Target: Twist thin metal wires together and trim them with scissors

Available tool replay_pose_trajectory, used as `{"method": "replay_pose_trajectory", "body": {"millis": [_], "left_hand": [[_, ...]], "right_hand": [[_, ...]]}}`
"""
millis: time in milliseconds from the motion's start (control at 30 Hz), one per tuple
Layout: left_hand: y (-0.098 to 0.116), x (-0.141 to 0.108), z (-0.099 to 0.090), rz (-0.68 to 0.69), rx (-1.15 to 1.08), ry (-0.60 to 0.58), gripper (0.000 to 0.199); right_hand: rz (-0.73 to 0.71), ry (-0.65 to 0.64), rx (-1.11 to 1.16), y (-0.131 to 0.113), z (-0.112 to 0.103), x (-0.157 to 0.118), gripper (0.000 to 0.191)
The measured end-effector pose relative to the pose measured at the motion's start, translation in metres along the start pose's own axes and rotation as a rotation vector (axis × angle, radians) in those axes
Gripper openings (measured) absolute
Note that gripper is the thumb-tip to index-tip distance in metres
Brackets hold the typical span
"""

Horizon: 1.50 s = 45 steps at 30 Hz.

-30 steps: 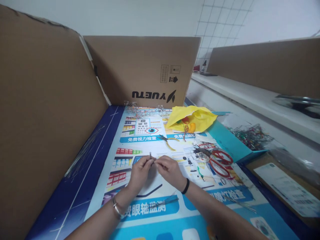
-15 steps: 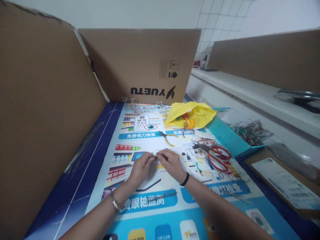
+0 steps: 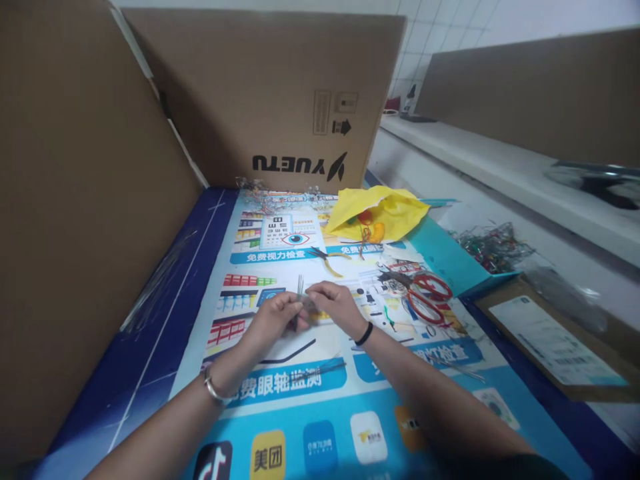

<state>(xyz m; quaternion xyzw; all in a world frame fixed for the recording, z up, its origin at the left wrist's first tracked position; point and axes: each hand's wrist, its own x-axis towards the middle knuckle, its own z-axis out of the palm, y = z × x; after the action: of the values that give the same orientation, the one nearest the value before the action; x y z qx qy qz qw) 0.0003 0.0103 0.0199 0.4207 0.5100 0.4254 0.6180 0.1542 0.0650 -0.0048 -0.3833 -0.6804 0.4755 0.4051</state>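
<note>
My left hand (image 3: 274,323) is closed, thumb and finger pinching a small bunch of thin wires (image 3: 301,285) that stands upright above the fingertips. Right beside it, my right hand (image 3: 339,308) has its fingers pressed together close to the wires; whatever lies in them is blurred and hidden. More thin dark wires (image 3: 320,369) lie on the printed sheet (image 3: 320,415) just below my hands. Beyond the hands rest pliers with yellow handles (image 3: 331,262). Red-handled scissors (image 3: 425,297) lie to the right.
A yellow bag (image 3: 395,207) holding red and orange thread sits behind. Tangled wires fill a blue tray (image 3: 483,280) at right, near a labelled cardboard package (image 3: 555,340). Straight wires (image 3: 157,280) lie at left. Cardboard panels (image 3: 225,100) stand at left and back.
The wire bunch now points up from my left hand, whereas only its tips showed between both hands before. My right fingers have shifted slightly. The whole view has tilted down.
</note>
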Motion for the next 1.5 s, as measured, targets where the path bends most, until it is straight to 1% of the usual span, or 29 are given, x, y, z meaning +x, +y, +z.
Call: {"method": "replay_pose_trajectory", "body": {"millis": [100, 167, 333, 467, 633, 767, 933, 1067, 1200, 1300, 1367, 1433, 1500], "left_hand": [[-0.005, 0.000, 0.003, 0.021, 0.033, -0.080, 0.018], [-0.008, 0.000, 0.005, 0.029, 0.039, -0.098, 0.019], [-0.012, 0.001, 0.006, 0.000, -0.003, -0.071, 0.021], [-0.012, 0.002, 0.006, -0.020, -0.037, -0.050, 0.022], [-0.009, 0.002, 0.007, -0.021, -0.005, -0.060, 0.026], [-0.008, 0.001, 0.007, -0.022, 0.005, -0.050, 0.024], [-0.010, 0.001, 0.006, 0.012, 0.058, -0.065, 0.022], [-0.008, 0.002, 0.003, 0.021, 0.160, -0.081, 0.025], [-0.005, 0.003, -0.001, 0.019, 0.299, -0.100, 0.026], [-0.002, 0.002, -0.003, 0.074, 0.495, -0.099, 0.026], [0.000, 0.001, -0.004, 0.152, 0.660, -0.112, 0.024], [0.001, -0.002, -0.003, 0.223, 0.831, -0.124, 0.023], [0.003, -0.006, -0.001, 0.247, 0.987, -0.125, 0.024]], "right_hand": [[-0.019, -0.067, 0.025, -0.003, 0.001, -0.002, 0.017], [0.004, -0.083, 0.034, -0.003, 0.002, -0.002, 0.017], [0.086, -0.084, 0.127, -0.002, 0.003, 0.000, 0.016], [0.148, -0.064, 0.159, 0.001, 0.004, 0.000, 0.016], [0.164, -0.062, 0.170, 0.001, 0.004, 0.000, 0.018], [0.185, -0.063, 0.182, -0.001, 0.004, 0.000, 0.019], [0.161, -0.063, 0.178, -0.002, 0.002, -0.001, 0.022], [0.108, -0.135, 0.233, -0.003, -0.001, 0.000, 0.022], [0.153, -0.261, 0.274, -0.001, -0.009, 0.003, 0.027], [0.163, -0.338, 0.196, 0.002, -0.017, 0.006, 0.026], [0.121, -0.387, 0.058, 0.001, -0.022, 0.008, 0.022], [0.013, -0.455, -0.168, -0.004, -0.025, 0.008, 0.014], [-0.119, -0.535, -0.435, -0.013, -0.028, 0.006, 0.009]]}}
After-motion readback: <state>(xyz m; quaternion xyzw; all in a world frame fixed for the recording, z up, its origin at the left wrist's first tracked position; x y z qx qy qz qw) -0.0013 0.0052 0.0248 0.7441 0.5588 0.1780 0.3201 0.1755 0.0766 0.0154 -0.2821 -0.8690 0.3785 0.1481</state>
